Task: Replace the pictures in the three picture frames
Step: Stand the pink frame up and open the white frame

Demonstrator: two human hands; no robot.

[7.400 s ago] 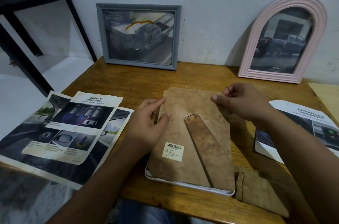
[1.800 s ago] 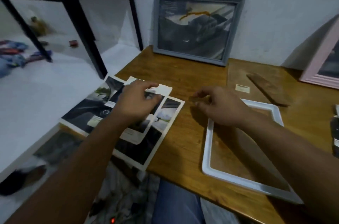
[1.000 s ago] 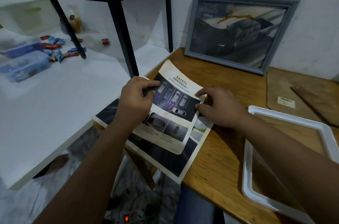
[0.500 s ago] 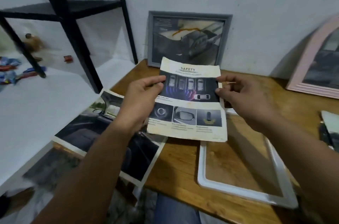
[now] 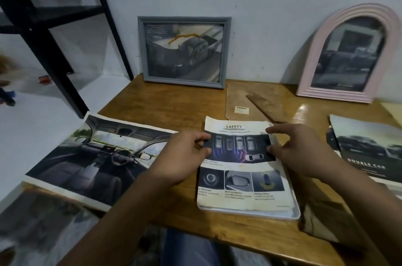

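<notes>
A "SAFETY" car leaflet [image 5: 241,180] lies face up over the white frame [image 5: 292,214], which rests flat on the wooden table [image 5: 156,109]. My left hand [image 5: 187,154] pinches the leaflet's left edge. My right hand [image 5: 302,150] holds its right edge with thumb and fingers. The frame's brown backing board [image 5: 239,100] with its stand lies behind the leaflet. A grey frame [image 5: 183,51] and a pink arched frame [image 5: 345,54], each with a car picture, lean on the wall.
A large car-interior print [image 5: 95,157] lies at the table's left, overhanging the edge. A "DOUBLE CAB" brochure [image 5: 367,148] lies at the right. A brown cloth piece [image 5: 322,222] sits by the white frame's near right corner. A black shelf leg [image 5: 50,48] stands left.
Both hands lifted the SAFETY leaflet off the pile at the left, carried it right and lowered it onto the white frame. The view swung back to the right.
</notes>
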